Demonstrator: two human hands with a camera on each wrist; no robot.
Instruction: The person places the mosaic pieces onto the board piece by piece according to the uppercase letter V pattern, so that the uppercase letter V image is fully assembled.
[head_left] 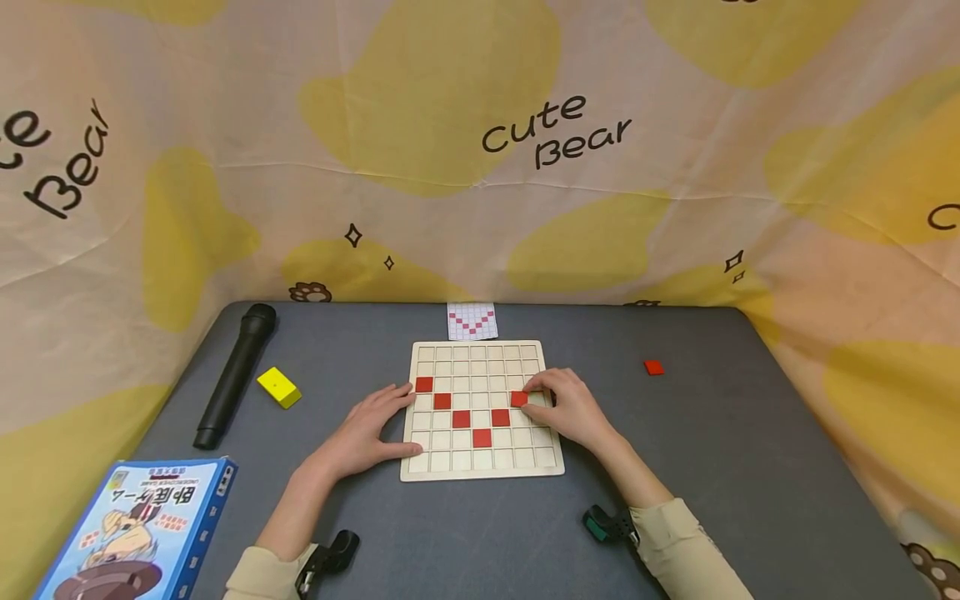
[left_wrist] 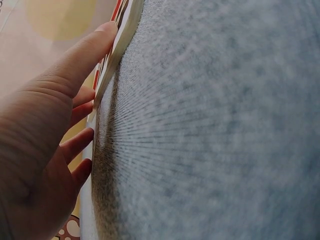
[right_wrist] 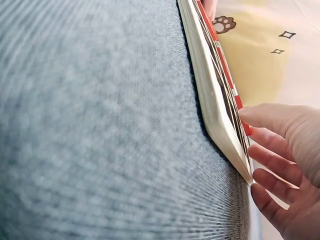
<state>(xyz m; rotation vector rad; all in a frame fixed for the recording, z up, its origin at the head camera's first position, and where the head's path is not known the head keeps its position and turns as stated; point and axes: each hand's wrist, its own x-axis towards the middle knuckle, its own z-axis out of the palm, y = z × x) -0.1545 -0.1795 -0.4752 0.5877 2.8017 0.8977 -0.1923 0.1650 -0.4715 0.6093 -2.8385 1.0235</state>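
A pale wooden grid board [head_left: 482, 473] lies on the table with several red square tiles in its cells, forming a V shape. At the board's right side my right hand [head_left: 566, 410] pinches a red tile [head_left: 518, 399] between thumb and index finger, at the top of the V's right arm. In the right wrist view the thumb [right_wrist: 265, 115] is at this tile, low over the board. My left hand [head_left: 367, 433] rests along the board's left edge, fingers spread, thumb on the lower left rim. The left wrist view shows that thumb [left_wrist: 82, 55] on the rim.
A pattern card [head_left: 472, 322] with a pink V lies behind the board. One loose red tile [head_left: 654, 367] is at the right. To the left are a yellow block [head_left: 279, 387], a black microphone [head_left: 236, 375] and a blue box [head_left: 135, 525]. A printed curtain [head_left: 450, 167] surrounds the table.
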